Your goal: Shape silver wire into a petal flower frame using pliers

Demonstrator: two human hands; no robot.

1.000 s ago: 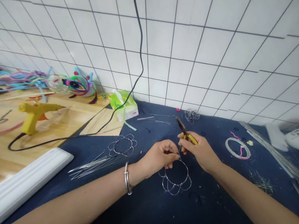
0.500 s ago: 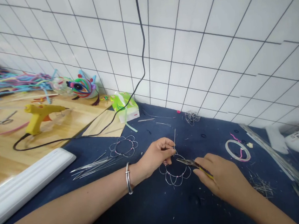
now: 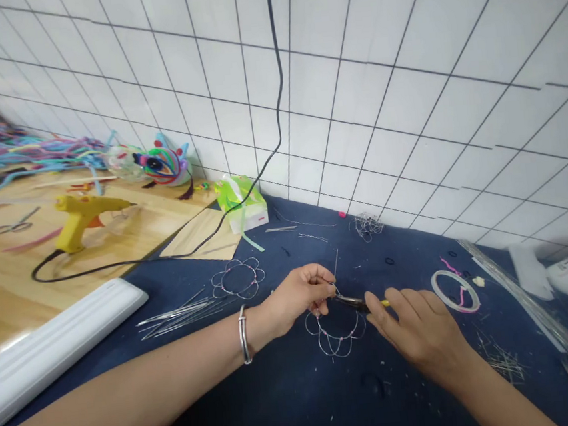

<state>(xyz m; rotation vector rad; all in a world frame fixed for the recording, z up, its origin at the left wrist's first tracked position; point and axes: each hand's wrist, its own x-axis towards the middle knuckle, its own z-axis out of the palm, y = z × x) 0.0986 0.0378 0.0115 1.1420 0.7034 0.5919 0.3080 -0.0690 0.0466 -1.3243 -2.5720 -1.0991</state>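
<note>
Held a beaded wire flower near the middle of the dark-covered worktop, pinched tightly between thumb and fingertips of the left hand, with its upper part hidden behind those fingers. Could not tell the lower loops as touching the cover or just above it. Had the right hand wrapped around pliers, with only a bit of yellow handle showing, and pointed their dark tips across to the left fingertips, right at the flower's top edge. Could not make out any bite on the wire there, for want of detail

Seemed well along with this piece: had rounded loops along the ring's lower side, with small pink beads at the joins. Had a straight loose end standing up above the left fingers, so looked, in judgement, short of a neat finish at the top. Could not count every loop

Had a matching flower lying flat further left, looped all round and apparently complete. Had straight wires just beside it, wire cuttings near the right forearm, and a tangle of fine wire close to the tiled wall
</note>
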